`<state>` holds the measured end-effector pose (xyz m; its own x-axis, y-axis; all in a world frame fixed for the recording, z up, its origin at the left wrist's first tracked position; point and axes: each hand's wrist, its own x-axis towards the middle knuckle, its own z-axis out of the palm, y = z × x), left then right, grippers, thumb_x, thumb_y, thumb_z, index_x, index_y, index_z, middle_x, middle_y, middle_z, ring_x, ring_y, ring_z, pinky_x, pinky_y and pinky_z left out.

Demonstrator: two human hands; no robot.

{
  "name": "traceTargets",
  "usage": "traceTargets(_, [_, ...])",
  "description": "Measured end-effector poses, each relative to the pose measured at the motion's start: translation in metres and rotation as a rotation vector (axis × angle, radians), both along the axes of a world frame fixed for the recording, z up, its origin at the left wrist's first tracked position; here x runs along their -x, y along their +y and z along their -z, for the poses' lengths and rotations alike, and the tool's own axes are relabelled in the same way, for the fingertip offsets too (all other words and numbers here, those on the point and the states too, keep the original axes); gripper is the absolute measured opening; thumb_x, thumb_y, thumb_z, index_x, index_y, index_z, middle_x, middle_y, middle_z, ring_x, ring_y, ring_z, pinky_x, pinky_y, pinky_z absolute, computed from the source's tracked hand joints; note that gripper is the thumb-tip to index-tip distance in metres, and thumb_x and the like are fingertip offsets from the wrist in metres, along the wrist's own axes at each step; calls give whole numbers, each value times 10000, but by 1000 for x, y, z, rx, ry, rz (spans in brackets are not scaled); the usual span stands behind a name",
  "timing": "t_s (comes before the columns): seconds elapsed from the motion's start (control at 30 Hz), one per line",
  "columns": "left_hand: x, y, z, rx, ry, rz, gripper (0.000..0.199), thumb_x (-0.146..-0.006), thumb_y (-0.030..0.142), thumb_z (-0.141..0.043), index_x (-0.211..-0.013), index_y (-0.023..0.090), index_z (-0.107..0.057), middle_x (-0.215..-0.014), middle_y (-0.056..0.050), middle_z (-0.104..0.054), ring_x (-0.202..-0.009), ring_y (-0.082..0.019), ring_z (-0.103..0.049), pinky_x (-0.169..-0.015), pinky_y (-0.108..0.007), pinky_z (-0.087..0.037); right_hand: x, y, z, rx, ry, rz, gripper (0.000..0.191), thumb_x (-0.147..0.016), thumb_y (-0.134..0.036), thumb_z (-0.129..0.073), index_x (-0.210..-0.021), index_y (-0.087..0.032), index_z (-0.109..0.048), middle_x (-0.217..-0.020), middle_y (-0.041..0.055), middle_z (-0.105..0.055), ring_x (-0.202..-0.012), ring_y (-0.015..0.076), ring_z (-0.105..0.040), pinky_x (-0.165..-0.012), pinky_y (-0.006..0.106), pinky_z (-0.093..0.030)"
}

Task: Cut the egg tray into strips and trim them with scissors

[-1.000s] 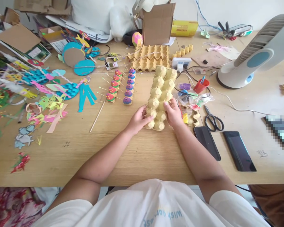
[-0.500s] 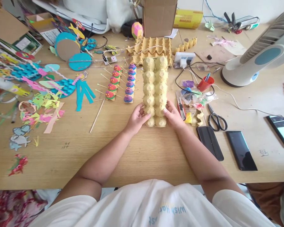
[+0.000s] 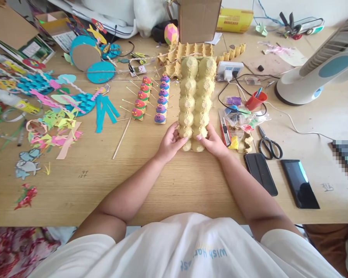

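Both hands grip a pale yellow egg carton [image 3: 195, 100] made of two rows of rounded cups, bumps facing me. My left hand [image 3: 170, 143] holds its lower left edge, thumb on the front and fingers partly hidden behind. On the lower right edge, my right hand [image 3: 214, 142] holds it the same way. The carton is tilted, its far end raised and larger in view. Left of it stand two painted caterpillars cut from egg carton: a red and green one [image 3: 141, 98] with stick feelers, and a purple and blue one [image 3: 162, 99].
Behind the carton lie brown egg trays [image 3: 191, 49]. To the right are a box cutter [image 3: 225, 131], scissors [image 3: 269, 146], a red cup [image 3: 255, 101], phones [image 3: 300, 184] and a white fan [image 3: 295, 85]. Paper scraps [image 3: 55, 131] and a thin stick [image 3: 121, 139] lie left.
The egg carton's far end has been lifted towards me, so it looks larger and more tilted. Both hands keep their hold on its lower edges. The whole view has shifted slightly.
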<state>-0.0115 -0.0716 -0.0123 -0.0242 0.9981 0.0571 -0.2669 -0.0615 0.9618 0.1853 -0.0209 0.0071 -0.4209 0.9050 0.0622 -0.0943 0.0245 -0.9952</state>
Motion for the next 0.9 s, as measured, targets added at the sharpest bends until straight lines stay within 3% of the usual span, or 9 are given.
traceTargets(0.2, [0, 3, 0, -31, 13, 74, 904, -796, 499, -884, -1552, 273, -443, -1350, -104, -724, -1262, -253, -691, -1046, -353, -549, -2, 4, 5, -87, -51, 66, 789, -788, -713, -821, -1397, -283, -560, -1459, 97, -667, -1390, 317, -600, -1204, 474, -484])
traceTargets(0.3, [0, 5, -1, -46, 24, 173, 783, -772, 460, -907, -1434, 229, -558, -1350, -107, -725, -1252, -253, -690, -1057, -351, -548, -2, 5, 8, -117, -83, 103, 784, -813, -735, -779, -1406, -275, -551, -1450, 104, -663, -1383, 330, -602, -1188, 488, -495])
traceTargets(0.4, [-1, 6, -1, -43, 39, 176, 649, -767, 442, -910, -1305, 202, -638, -1272, -99, -749, -1175, -236, -705, -1014, -339, -563, 2, 4, 7, -117, -68, 127, 797, -808, -740, -781, -1419, -285, -545, -1465, 93, -659, -1388, 320, -603, -1185, 471, -502])
traceTargets(0.5, [-3, 7, -2, -72, 11, 113, 631, -757, 462, -912, -1275, 211, -651, -1248, -89, -756, -1156, -227, -705, -1009, -342, -567, 8, 2, -1, -91, 16, 127, 788, -800, -726, -801, -1422, -309, -553, -1512, 73, -646, -1424, 301, -590, -1205, 459, -495])
traceTargets(0.6, [-5, 9, -5, -105, -8, 56, 619, -749, 470, -916, -1250, 215, -656, -1258, -85, -755, -1160, -215, -700, -1018, -332, -565, 12, 1, -17, -9, 83, 35, 737, -801, -697, -815, -1390, -317, -586, -1451, 65, -701, -1394, 301, -627, -1191, 487, -514])
traceTargets(0.7, [-7, 9, -12, -119, 2, 26, 596, -748, 448, -920, -1223, 206, -653, -1226, -80, -757, -1131, -202, -703, -999, -313, -574, 13, 0, -35, 44, 24, -15, 713, -765, -612, -884, -1337, -275, -624, -1390, 85, -740, -1356, 309, -655, -1184, 498, -518])
traceTargets(0.8, [-9, 3, -19, -131, 19, 19, 552, -778, 423, -899, -1214, 200, -643, -1201, -74, -755, -1115, -195, -704, -994, -307, -578, 15, -10, -43, 64, -27, 60, 695, -725, -596, -916, -1266, -246, -655, -1347, 98, -760, -1307, 317, -680, -1155, 491, -535])
traceTargets(0.9, [-10, -9, -22, -130, 68, 67, 553, -808, 416, -873, -1258, 194, -643, -1218, -85, -751, -1140, -212, -704, -1000, -313, -579, 19, -30, -35, 83, 4, 185, 661, -753, -634, -878, -1253, -255, -666, -1355, 90, -758, -1304, 305, -682, -1158, 474, -531])
